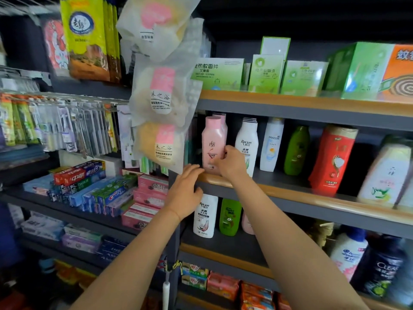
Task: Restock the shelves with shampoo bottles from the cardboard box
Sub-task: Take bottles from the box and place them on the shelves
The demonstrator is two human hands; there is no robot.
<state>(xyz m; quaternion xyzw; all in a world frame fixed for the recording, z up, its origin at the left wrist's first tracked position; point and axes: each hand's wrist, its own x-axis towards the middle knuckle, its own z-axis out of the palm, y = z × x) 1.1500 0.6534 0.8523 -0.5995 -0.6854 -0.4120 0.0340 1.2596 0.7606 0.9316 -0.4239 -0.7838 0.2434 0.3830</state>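
1. Fingers (220,158) of our right hand (230,163) curled round the lower front of the pink shampoo bottle (212,142), which stood upright at the left end of the middle shelf (290,195); the fingertips were mostly hidden behind the hand.
2. Our left hand (185,193) lay with straight, slightly spread fingers against that shelf's wooden lip, just below and left of the bottle; we could not tell whether it touched the bottle.
3. A second pink bottle stood behind the first, only its cap and shoulder showing.
4. Hanging sponge packets (161,95) covered the shelf's left edge.
5. To the right stood a white Racien bottle (247,146), partly behind our hand, then a Pantene bottle (271,145), both blurred.
6. Below the shelf, our wrist hid part of another white bottle (205,217).
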